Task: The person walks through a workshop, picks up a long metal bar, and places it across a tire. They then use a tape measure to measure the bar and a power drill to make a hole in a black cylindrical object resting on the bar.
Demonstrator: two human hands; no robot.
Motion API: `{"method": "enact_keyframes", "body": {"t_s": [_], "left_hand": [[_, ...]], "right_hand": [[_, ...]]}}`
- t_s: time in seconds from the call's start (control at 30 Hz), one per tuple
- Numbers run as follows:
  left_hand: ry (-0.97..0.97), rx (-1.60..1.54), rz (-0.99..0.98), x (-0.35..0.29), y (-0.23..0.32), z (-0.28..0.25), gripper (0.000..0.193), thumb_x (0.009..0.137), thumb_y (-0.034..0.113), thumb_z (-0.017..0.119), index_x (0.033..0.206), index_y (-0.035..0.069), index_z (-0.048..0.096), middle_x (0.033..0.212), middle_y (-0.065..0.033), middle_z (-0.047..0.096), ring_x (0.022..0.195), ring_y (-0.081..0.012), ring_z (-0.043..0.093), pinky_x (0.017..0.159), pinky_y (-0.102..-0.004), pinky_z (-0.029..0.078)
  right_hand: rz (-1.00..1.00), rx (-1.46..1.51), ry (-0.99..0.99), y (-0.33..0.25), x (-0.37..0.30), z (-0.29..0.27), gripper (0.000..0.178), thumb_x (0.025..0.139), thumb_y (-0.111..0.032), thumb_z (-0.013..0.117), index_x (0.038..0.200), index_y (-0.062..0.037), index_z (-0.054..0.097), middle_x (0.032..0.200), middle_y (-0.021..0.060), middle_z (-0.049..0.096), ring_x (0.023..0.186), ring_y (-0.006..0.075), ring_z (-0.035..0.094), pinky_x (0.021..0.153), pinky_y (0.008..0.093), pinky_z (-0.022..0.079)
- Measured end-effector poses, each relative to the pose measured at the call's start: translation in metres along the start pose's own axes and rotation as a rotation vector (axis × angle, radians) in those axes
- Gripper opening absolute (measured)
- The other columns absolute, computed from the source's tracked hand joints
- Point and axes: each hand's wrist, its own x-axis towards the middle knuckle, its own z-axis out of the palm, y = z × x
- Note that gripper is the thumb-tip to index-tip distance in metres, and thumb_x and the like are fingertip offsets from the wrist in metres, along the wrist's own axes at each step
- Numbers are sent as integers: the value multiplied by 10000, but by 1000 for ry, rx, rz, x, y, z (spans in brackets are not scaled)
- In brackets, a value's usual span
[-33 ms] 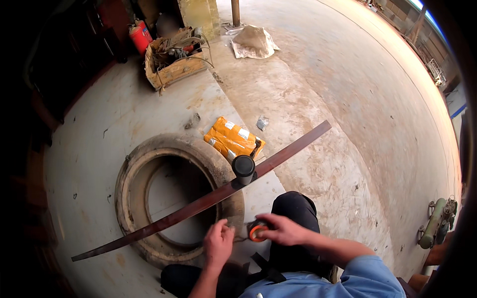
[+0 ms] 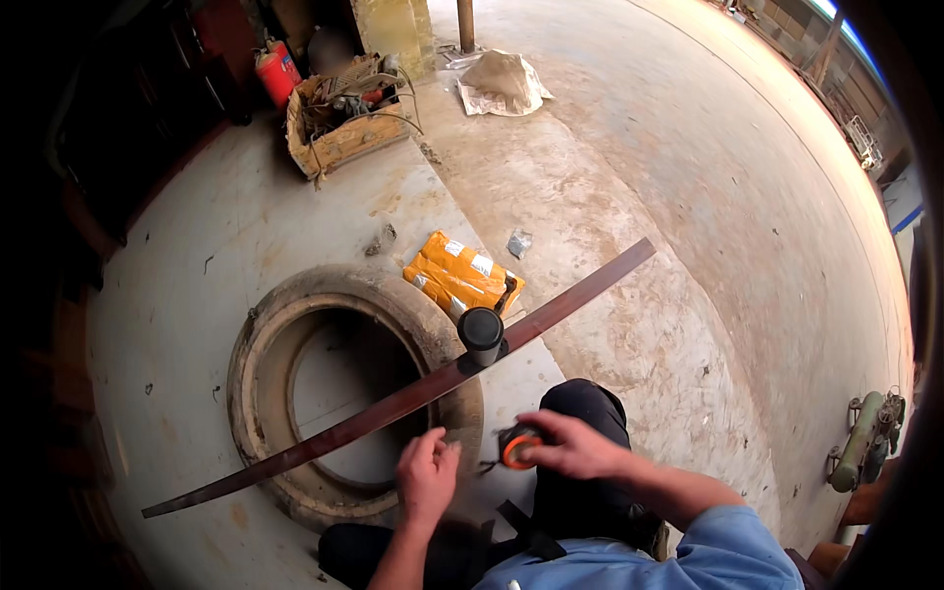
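My right hand point(image 2: 568, 447) grips a round black and orange tape measure point(image 2: 518, 448) above my right knee. A short dark strap or end hangs from the tape measure's left side. My left hand point(image 2: 429, 480) is apart from it, over the near edge of the tyre point(image 2: 258, 393), its fingers loosely bent and nothing visible in them. The tyre lies flat on the floor. Across it rests a long reddish-brown flat bar point(image 2: 383, 408), whose right end reaches past the tyre. A black-lidded cylinder point(image 2: 482, 329) stands on the bar near its middle.
An orange-yellow taped parcel point(image 2: 457, 275) lies beyond the tyre, near a small grey packet point(image 2: 519, 243). Farther back are a wooden crate of tools and cables point(image 2: 349, 143), a red extinguisher point(image 2: 278, 74) and a pale sack point(image 2: 503, 84). A green cylindrical machine point(image 2: 857, 442) is at right.
My right hand has moved slightly right and up with the tape measure. My left hand has shifted a little left, so the gap between the hands is wider.
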Motion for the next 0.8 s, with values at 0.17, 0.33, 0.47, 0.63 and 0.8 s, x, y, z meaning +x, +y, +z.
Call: {"method": "enact_keyframes", "body": {"t_s": [0.17, 0.33, 0.47, 0.63, 0.8], "left_hand": [[105, 247, 370, 70, 9, 9, 413, 797, 157, 784, 1169, 31, 659, 1050, -136, 668, 1040, -348, 606, 902, -462, 497], [-49, 344, 370, 112, -11, 38, 608, 788, 238, 802, 1303, 28, 557, 1316, -158, 591, 1265, -356, 512, 1087, -489, 391], [-94, 382, 318, 120, -22, 40, 575, 781, 248, 807, 1260, 30, 575, 1279, -165, 601, 1255, -359, 521, 1087, -488, 387], [-120, 383, 395, 132, -14, 64, 513, 765, 296, 817, 1167, 46, 621, 1157, -170, 641, 1180, -373, 561, 1023, -495, 419], [-66, 333, 402, 129, -22, 61, 506, 750, 318, 823, 1141, 49, 648, 1104, -174, 675, 1070, -388, 619, 954, -512, 460]], "right_hand": [[-140, 322, 439, 6, -7, -92, 570, 958, -184, 704, 1441, -1, 462, 1189, 90, 649, 1077, 170, 622, 938, 341, 525], [39, 262, 747, 99, 46, -148, 482, 943, -173, 663, 1339, 51, 505, 1025, 112, 670, 803, 149, 637, 666, 303, 528], [422, -160, 461, 175, 68, -104, 492, 842, -324, 729, 1185, 17, 639, 943, 157, 714, 761, 218, 679, 674, 374, 547], [137, -133, 128, 327, 48, -58, 487, 882, -344, 751, 1228, -17, 652, 1206, 173, 681, 1058, 287, 667, 924, 427, 518], [104, -212, 68, 321, 47, -32, 469, 887, -328, 739, 1230, -21, 653, 1191, 179, 683, 1070, 309, 663, 934, 431, 514]]}}
